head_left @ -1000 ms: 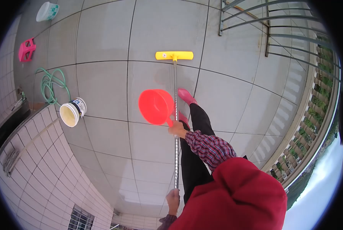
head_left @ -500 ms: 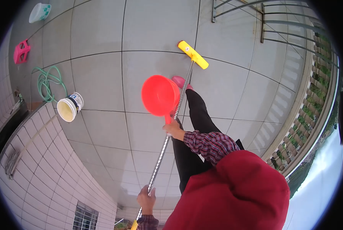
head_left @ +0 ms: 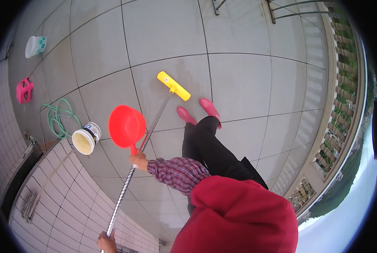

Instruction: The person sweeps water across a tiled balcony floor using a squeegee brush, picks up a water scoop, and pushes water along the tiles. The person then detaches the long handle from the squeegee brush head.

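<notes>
A long-handled floor brush [head_left: 173, 86] with a yellow head rests on the grey tiles, just ahead of the pink boots. Its silver twisted pole [head_left: 122, 195] slants down to the lower left. Around the upper pole, at the bottom edge of the view, my left hand [head_left: 107, 242] is closed. Farther down the pole, my right hand [head_left: 138, 160] is closed round both the pole and the handle of a red plastic dipper [head_left: 127, 126]. The dipper's open bowl faces up and hangs beside the pole. Its inside shows plain red.
A white bucket [head_left: 86, 139] with a yellowish inside stands left of the dipper. Beyond it are a coiled green hose [head_left: 57, 120], a pink stool [head_left: 24, 90] and another white bucket [head_left: 35, 47]. A tiled wall [head_left: 66, 202] runs along the left, a balustrade [head_left: 342, 101] along the right.
The brush head, dipper and both hands have moved left in view. The brush head now lies nearer my feet. The view has shifted, and both pink boots show now.
</notes>
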Demonstrator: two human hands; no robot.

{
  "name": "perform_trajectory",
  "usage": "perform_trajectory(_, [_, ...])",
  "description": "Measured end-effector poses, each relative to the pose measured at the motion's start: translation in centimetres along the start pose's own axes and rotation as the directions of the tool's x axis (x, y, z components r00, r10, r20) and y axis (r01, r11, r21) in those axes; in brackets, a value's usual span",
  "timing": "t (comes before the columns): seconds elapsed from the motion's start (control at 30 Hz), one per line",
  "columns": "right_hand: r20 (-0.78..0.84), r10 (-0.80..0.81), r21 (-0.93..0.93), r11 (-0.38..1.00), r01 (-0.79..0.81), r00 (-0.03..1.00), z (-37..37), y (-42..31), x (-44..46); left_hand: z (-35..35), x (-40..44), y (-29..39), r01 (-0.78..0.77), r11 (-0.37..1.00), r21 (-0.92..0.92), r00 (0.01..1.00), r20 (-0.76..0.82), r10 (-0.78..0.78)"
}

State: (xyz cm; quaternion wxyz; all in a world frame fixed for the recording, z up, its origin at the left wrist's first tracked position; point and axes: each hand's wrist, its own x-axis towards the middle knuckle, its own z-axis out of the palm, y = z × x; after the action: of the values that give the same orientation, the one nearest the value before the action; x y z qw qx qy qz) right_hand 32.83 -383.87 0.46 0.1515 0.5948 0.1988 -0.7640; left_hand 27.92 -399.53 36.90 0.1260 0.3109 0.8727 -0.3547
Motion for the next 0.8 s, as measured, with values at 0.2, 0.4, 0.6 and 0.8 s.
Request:
perform_trajectory(0.2, [-0.056, -0.063, 0.556, 0.827, 0.083, 0.996, -7.5, -1.3, 6.2, 0.9, 11.5, 4.6, -0.271, 0.953, 0.134, 0.958, -0.057, 0.281])
perform_trajectory(0.4, [-0.294, -0.642, 0.131, 0.707, 0.695, 0.709, -31.9, -6.0, 5.4, -3.2, 15.3, 24.6, -0.488, 0.873, -0.024, 0.866, -0.143, 0.480])
perform_trajectory(0.6, [-0.223, -0.924, -0.503, 0.381, 0.776, 0.309, -58.6, -4.9, 4.1, -9.0, 8.9, 44.8, -0.725, 0.614, -0.311, 0.680, -0.183, 0.710])
perform_trajectory(0.8, [-0.483, -0.243, 0.589, 0.621, 0.517, 0.841, -63.9, -2.0, 3.1, -9.3, 3.6, 48.7, -0.751, 0.520, -0.407, 0.615, -0.145, 0.775])
